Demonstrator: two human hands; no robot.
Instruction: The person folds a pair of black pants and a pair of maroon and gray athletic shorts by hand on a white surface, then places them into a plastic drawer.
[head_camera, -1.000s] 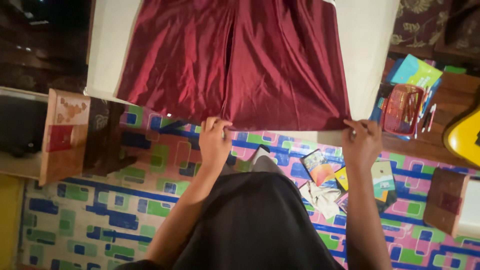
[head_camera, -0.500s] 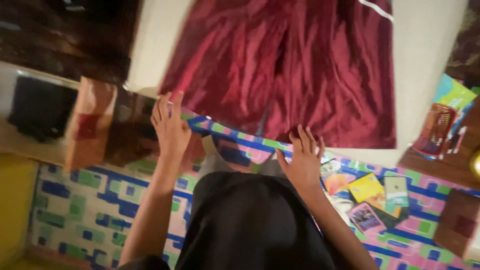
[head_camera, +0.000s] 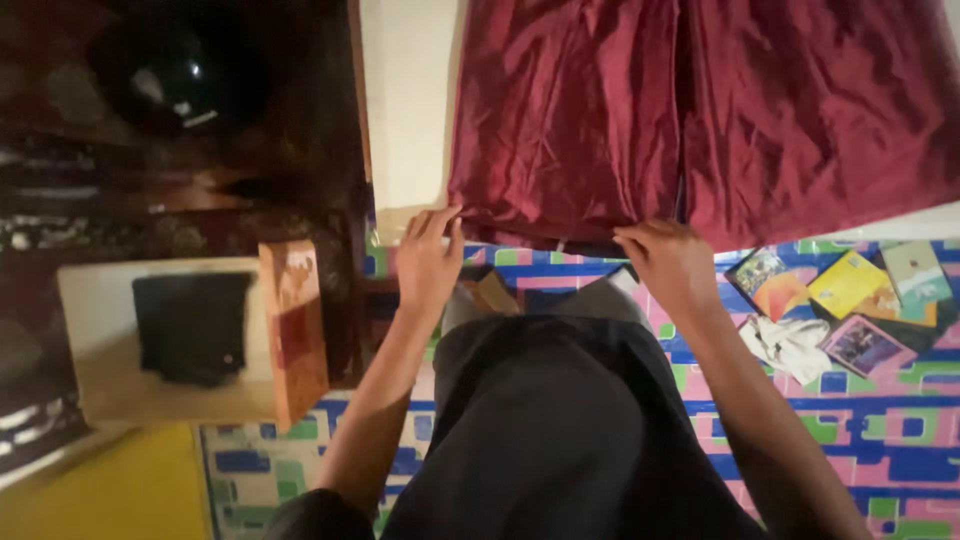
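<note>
Head view: a dark red cloth lies spread flat on a pale bench, its near hem running along the bench's front edge. A dark seam or gap runs up the cloth's middle, splitting it into two panels.

The left hand is at the cloth's near left corner, its fingers reaching up to touch the hem; whether they pinch it cannot be told. The right hand sits at the hem just below the middle seam, fingers curled down onto the cloth's edge, seemingly gripping it.

Below the cloth lies a floor mat patterned in blue, green and pink. Right of the right hand, below the cloth's right panel, several books and a crumpled white rag lie on the mat. Left of the cloth stands a wooden box.
</note>
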